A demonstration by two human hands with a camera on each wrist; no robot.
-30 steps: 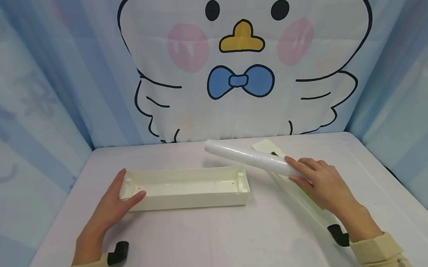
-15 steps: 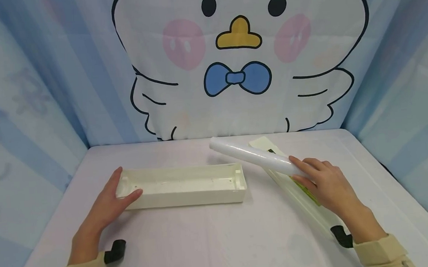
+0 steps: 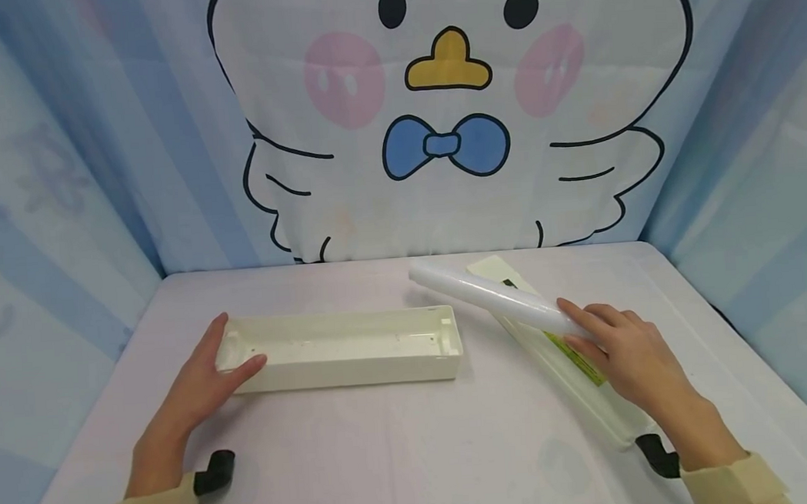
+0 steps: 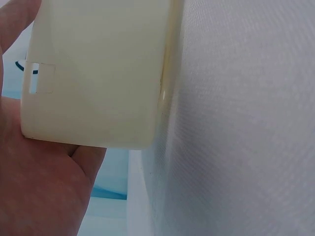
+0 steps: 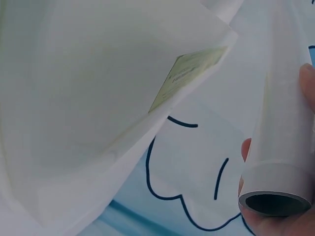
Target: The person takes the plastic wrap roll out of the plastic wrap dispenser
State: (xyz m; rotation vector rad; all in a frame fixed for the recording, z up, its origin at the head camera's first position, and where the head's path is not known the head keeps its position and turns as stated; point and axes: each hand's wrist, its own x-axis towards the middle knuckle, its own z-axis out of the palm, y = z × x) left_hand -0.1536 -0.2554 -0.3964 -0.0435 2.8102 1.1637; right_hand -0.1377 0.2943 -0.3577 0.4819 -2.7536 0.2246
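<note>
An open, cream-coloured plastic box (image 3: 348, 372), long and narrow, lies across the table. My left hand (image 3: 193, 384) holds its left end, thumb over the front wall and the fingers on the far side; the left wrist view shows the box's end wall (image 4: 98, 93) against the palm. Raised at a slant in my right hand (image 3: 635, 353) is a roll of plastic wrap (image 3: 489, 296), gripped near its right end. Its hollow core end faces the camera in the right wrist view. Partly under the roll and hand lies a long, pale lid (image 3: 564, 377) with a green label.
A white cloth covers the table (image 3: 361, 463). Behind it hangs a curtain (image 3: 443, 219) with a printed cartoon bird, and blue-and-white curtains (image 3: 48, 227) close off both sides. A black wrist mount (image 3: 216, 471) sits by the left sleeve.
My right hand has moved a little to the right and toward me, taking the roll along. More of the lid's green label now shows. My left hand keeps its hold on the box.
</note>
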